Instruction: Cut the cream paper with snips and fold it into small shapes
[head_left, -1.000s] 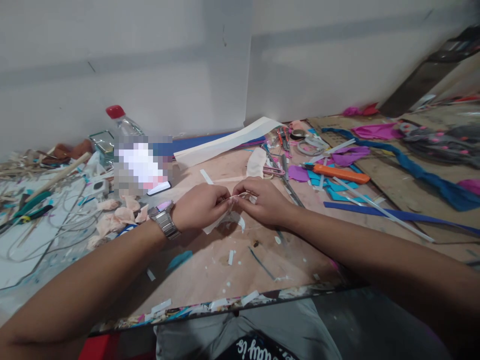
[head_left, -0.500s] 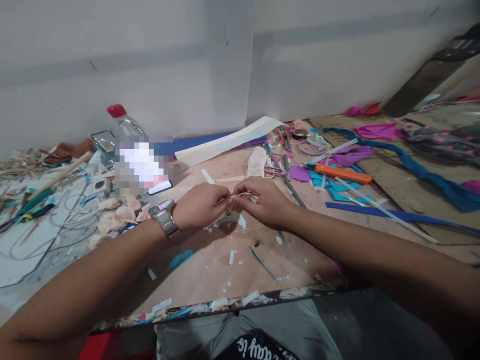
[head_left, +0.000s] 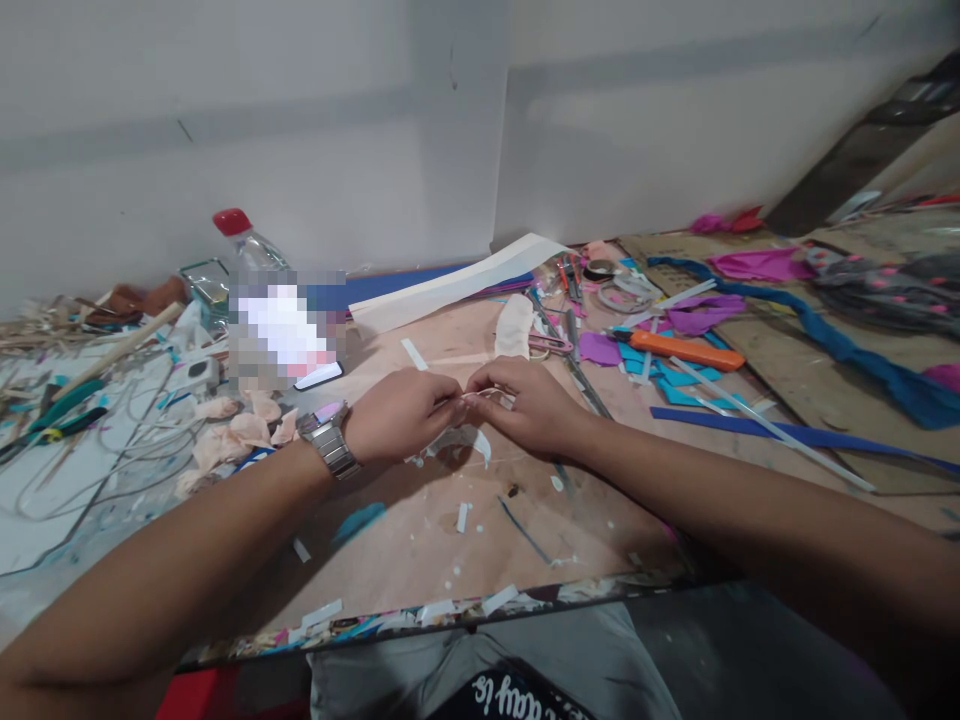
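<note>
Above the middle of the table, my left hand (head_left: 409, 410) and my right hand (head_left: 529, 405) meet at their fingertips. Both pinch a thin, pale strip or string (head_left: 487, 393); its exact kind is too small to make out. The strip curves between the thumb and fingers of my right hand. On my left wrist is a metal-band watch (head_left: 330, 440). White smears (head_left: 461, 440) mark the wood right below my fingers. Just behind my right hand lie a cream fabric piece (head_left: 514, 327) and a pink-handled tool (head_left: 550, 343).
An orange cutter (head_left: 682, 349) lies on blue and purple scraps at the right. A lit phone (head_left: 281, 335) leans by a red-capped bottle (head_left: 251, 240). Left of it are green-handled pliers (head_left: 67, 412). A long cream strip (head_left: 457, 283) lies at the back, near the wall.
Almost nothing has moved. My fingertips have shifted very slightly, and both hands keep their pinch on the pale strip.
</note>
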